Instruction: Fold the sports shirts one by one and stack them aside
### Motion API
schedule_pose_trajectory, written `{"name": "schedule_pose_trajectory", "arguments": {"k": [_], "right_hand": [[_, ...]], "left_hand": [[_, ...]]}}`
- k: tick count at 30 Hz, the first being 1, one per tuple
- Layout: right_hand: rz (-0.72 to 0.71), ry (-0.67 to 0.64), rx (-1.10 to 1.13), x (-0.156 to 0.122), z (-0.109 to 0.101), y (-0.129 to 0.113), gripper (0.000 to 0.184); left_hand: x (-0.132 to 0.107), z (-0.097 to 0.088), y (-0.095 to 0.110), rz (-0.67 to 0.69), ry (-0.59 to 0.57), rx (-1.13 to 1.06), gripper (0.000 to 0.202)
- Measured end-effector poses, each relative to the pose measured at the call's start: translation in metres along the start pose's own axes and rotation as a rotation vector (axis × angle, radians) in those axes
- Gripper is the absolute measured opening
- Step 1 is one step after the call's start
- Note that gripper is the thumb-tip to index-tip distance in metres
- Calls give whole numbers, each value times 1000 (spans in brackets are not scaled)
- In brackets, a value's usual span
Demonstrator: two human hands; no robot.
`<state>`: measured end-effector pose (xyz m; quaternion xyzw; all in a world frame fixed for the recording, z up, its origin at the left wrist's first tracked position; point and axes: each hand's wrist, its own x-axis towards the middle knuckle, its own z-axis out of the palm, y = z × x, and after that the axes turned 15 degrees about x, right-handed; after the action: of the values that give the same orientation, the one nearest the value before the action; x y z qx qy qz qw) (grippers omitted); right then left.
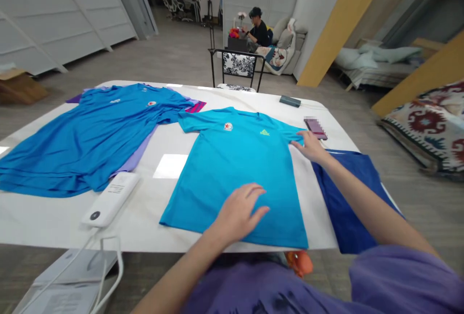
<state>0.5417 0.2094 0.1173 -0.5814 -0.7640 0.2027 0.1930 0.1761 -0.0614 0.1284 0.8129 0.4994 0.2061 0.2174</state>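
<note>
A bright turquoise T-shirt [250, 159] lies spread flat on the white table [170, 135], with a round red-star badge and a small green logo on its chest. Over the lower half of the shirt is my left hand [241, 212], thumb apart from the fingers and holding nothing; whether it touches the cloth I cannot tell. At the end of the right sleeve rests my right hand [310, 146], its thumb and fingers spread at the sleeve's edge. Dark blue folded cloth [348, 198] lies under my right forearm.
Left on the table, a blue shirt [94, 135] covers purple cloth [139, 152]. A white device [112, 200] with a cable sits near the front edge. A phone [316, 128] and a dark case [290, 101] lie at the right. Beyond stand a chair [238, 65] and a seated person [259, 31].
</note>
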Motion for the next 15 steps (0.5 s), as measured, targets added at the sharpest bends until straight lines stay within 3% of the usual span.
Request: {"name": "schedule_pose_trajectory", "arguments": {"k": [2,4,7,9,11,13,15], "right_hand": [[-143,-154,87,-76,23,-25,80],[-194,-238,69,-149,47,-52,87],[-226,-305,12,-230,69,-80,97],[-235,-326,-4,-260,71,-86,99],[-239,-367,7,-273,61,-87,103],[-238,-414,38,-271,46,-87,109],[-220,-404,83,-250,29,-85,106]], "left_hand": [[-23,-6,-51,-98,109,227,51],[-54,-7,-98,-203,134,406,61],[-108,0,-134,-341,105,522,77],[-142,10,-130,-392,85,554,84],[-171,17,-112,-411,78,571,92],[-188,15,-93,-424,67,564,100],[-183,-1,-86,-459,61,545,99]]}}
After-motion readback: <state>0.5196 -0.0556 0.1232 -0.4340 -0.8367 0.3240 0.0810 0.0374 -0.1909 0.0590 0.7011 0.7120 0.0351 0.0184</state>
